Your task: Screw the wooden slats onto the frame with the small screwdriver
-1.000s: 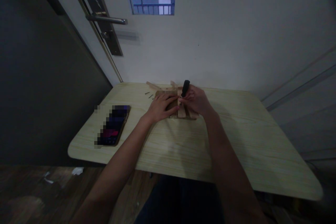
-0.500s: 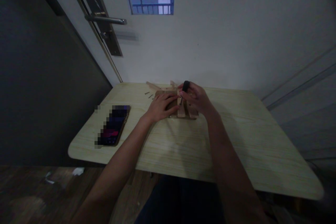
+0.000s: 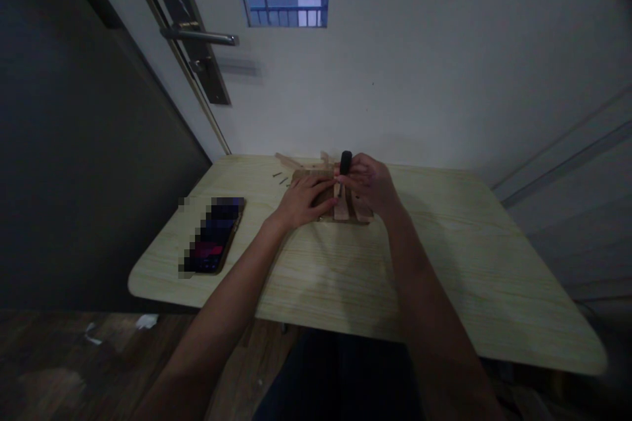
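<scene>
The left hand [image 3: 302, 200], fingers spread, rests on the wooden block [image 3: 340, 212] atop the table [image 3: 316, 276]; the right hand [image 3: 375, 187] pinches the screwdriver [image 3: 346, 161], which, if tilted, could slip toward the left hand.

One bare left hand [image 3: 302, 201] and one bare right hand [image 3: 379, 188] are seen. One black-handled screwdriver [image 3: 346, 162], one brown wooden board [image 3: 324, 195] and two pale wooden strips [image 3: 341, 210] upon it are counted; the pale wooden pieces [image 3: 289, 160] behind cannot be counted surely. Three thin dark metal fasteners [image 3: 283, 180] are made out, one partly hidden. One dark rectangular phone [image 3: 217, 233] and one pale wood-grain desk [image 3: 444, 263] are shown.
</scene>
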Demonstrator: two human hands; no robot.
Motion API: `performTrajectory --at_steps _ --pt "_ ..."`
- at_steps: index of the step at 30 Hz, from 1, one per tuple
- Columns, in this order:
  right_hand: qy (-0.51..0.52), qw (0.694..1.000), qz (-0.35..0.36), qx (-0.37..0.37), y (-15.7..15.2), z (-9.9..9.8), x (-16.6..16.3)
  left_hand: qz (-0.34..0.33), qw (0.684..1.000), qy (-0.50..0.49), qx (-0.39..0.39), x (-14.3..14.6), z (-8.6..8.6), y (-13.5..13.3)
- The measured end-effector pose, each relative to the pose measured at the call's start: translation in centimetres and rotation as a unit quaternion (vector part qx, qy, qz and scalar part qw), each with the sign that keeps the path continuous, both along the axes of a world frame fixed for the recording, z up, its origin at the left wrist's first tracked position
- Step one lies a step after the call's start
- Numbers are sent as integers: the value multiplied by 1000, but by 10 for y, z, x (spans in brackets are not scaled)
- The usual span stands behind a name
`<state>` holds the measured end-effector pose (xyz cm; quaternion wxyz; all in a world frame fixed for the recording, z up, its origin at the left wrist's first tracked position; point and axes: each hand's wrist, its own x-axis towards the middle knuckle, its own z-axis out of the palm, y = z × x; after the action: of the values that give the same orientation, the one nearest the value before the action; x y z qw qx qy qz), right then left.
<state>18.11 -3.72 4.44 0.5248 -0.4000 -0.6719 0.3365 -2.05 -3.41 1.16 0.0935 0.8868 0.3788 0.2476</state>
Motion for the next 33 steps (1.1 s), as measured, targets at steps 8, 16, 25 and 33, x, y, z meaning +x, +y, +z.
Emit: performTrajectory --at_steps 8,16,25,33 --pt "17 999 -21 21 1 -3 -8 6 1000 9 0 0 -1 2" --pt "22 999 36 24 -2 -2 -2 -4 1000 0 3 0 -1 1" --pt "-67 996 6 54 -2 -5 -1 -4 1000 1 -5 0 1 1" --pt "-83 995 -30 56 -3 -5 -3 2 1000 10 -4 1 0 1"
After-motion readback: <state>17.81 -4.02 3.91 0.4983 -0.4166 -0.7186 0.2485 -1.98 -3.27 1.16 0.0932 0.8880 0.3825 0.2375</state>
